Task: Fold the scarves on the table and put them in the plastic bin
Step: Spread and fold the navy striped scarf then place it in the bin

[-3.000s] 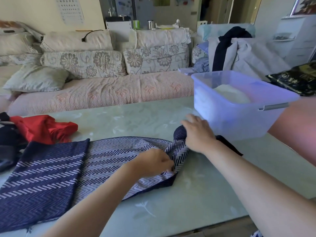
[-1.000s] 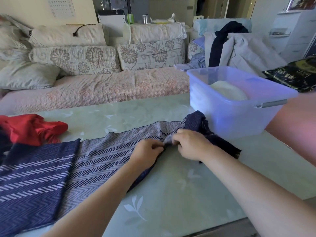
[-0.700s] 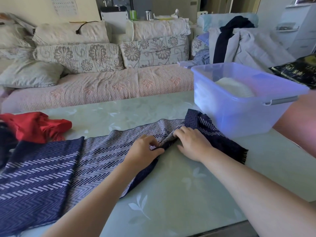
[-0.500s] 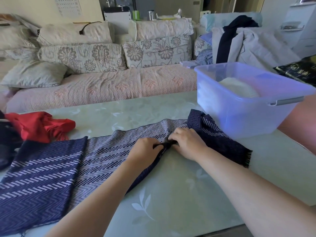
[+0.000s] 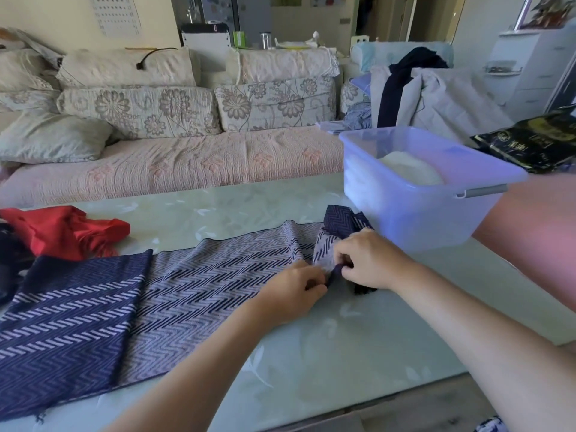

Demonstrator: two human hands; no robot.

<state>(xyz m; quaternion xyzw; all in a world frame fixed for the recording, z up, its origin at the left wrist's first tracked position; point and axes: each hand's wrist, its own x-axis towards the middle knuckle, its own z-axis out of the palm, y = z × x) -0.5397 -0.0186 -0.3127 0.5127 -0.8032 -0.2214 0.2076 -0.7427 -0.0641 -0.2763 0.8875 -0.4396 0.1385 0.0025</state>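
A long navy and white herringbone scarf (image 5: 174, 294) lies spread across the pale green table (image 5: 327, 353). Its right end is bunched beside the translucent plastic bin (image 5: 417, 213). My left hand (image 5: 293, 291) pinches the scarf's near edge close to that end. My right hand (image 5: 367, 260) touches the left one and grips the same dark edge, covering the fringed tip. A red scarf (image 5: 65, 232) sits crumpled at the far left. A white folded item (image 5: 408, 173) lies inside the bin.
A dark cloth (image 5: 9, 263) lies at the left edge beside the red scarf. A sofa (image 5: 174, 157) with cushions runs behind the table. Clothes (image 5: 430, 92) hang over a chair behind the bin. A black packet (image 5: 530, 141) sits at the right.
Both hands slid together along the scarf's near edge. The right end, earlier lying out with its fringe showing, is now gathered under my right hand.
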